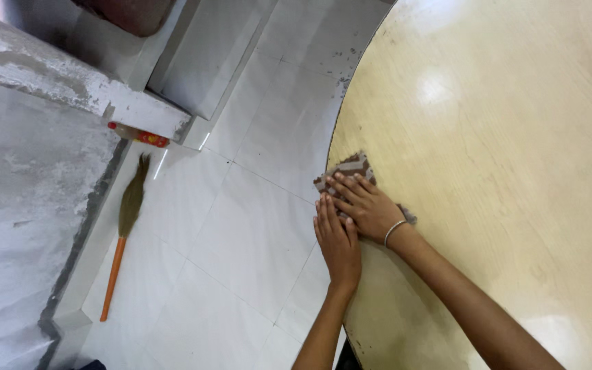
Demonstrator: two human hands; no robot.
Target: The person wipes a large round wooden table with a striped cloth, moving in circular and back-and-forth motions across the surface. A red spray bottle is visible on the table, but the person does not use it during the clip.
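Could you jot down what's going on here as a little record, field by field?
Surface: round pale wooden table, glossy
Cloth: brown patterned cloth at the table's edge
Right hand: right hand flat on the cloth, bangle on the wrist
Left hand: left hand flat at the table's edge, beside the right, touching the cloth
Floor: white tiles
Nearby: broom with orange handle on the floor

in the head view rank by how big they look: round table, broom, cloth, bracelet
1. round table, fills most of the right side
2. broom on the floor; farther from the camera, so its true size is unsure
3. cloth under both hands
4. bracelet on the right wrist
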